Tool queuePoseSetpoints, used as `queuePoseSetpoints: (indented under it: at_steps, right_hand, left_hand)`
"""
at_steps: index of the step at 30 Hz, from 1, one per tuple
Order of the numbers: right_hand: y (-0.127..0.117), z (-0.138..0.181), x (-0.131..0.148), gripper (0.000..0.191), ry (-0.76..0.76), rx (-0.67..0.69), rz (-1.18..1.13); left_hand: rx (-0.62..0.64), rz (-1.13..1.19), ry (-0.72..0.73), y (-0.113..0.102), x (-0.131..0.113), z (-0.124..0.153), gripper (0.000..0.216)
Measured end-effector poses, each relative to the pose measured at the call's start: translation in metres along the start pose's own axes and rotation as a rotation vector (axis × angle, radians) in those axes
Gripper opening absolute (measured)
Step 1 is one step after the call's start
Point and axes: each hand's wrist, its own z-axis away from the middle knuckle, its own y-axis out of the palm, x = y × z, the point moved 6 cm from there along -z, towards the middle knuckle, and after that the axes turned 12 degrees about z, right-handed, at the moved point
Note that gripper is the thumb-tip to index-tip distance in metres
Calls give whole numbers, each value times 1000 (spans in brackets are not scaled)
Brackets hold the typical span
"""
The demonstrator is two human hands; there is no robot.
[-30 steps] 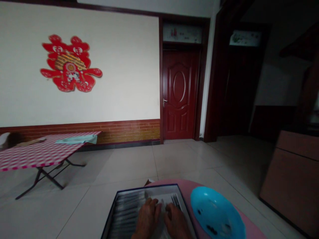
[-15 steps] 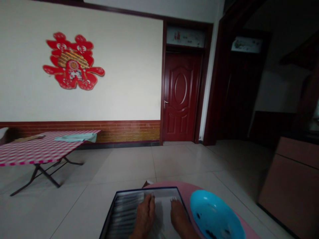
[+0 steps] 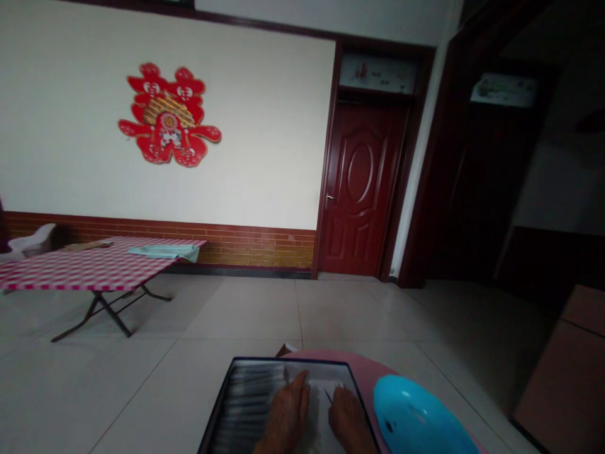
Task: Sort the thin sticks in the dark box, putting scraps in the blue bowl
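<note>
An open box with a dark blue rim (image 3: 265, 360) sits at the bottom of the view on a round pink table (image 3: 378, 371). Rows of slim metal pieces (image 3: 250, 394) fill its left side, and a white sheet (image 3: 321, 378) lies on its right. My left hand (image 3: 286, 419) rests over the sheet's left part, touching it. My right hand (image 3: 348, 422) lies close by at the box's right side. A thin dark tip (image 3: 328, 396) shows between my hands; whether either hand holds it is hidden.
A blue plastic plate (image 3: 418, 419) with dark marks stands right of the box. Behind are a folding table with a red-checked cloth (image 3: 85, 271), a folded teal cloth (image 3: 165, 252), a red paper-cut on the wall (image 3: 167, 116), a dark red door (image 3: 362, 183) and a tan cabinet (image 3: 564, 372).
The whole scene has shifted right in the view. The metal fork seen earlier between my hands is now mostly hidden, with only a thin tip showing. My left hand now slants across the sheet.
</note>
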Motion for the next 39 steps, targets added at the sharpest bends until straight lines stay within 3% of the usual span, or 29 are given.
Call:
queuePoseSetpoints:
  at_steps: [4,10,13,15,19,25,31,39]
  right_hand:
    - [-6,-9,10,19,46,82,-131]
    - [-20,-6,23,31,281,277,-1001]
    - [-31,1,25,47,381,271,-1328]
    - [-36,4,25,53,419,243,-1425]
    - [-42,7,19,54,491,171,-1376]
    - [-47,5,20,47,389,151,-1322]
    - [-43,5,23,39,378,156,-1328]
    - [-46,5,22,42,391,152,-1269]
  left_hand:
    - [22,4,-14,2,0,-2,44]
    - [-75,61,68,4,7,2,45]
    - [-63,54,68,6,9,4,42]
    - [-29,62,49,7,9,5,41]
    - [-13,88,78,4,3,5,40]
    - [-10,60,174,2,-5,8,43]
    - [9,42,212,2,-8,10,46]
    - [-2,93,235,0,-16,11,43]
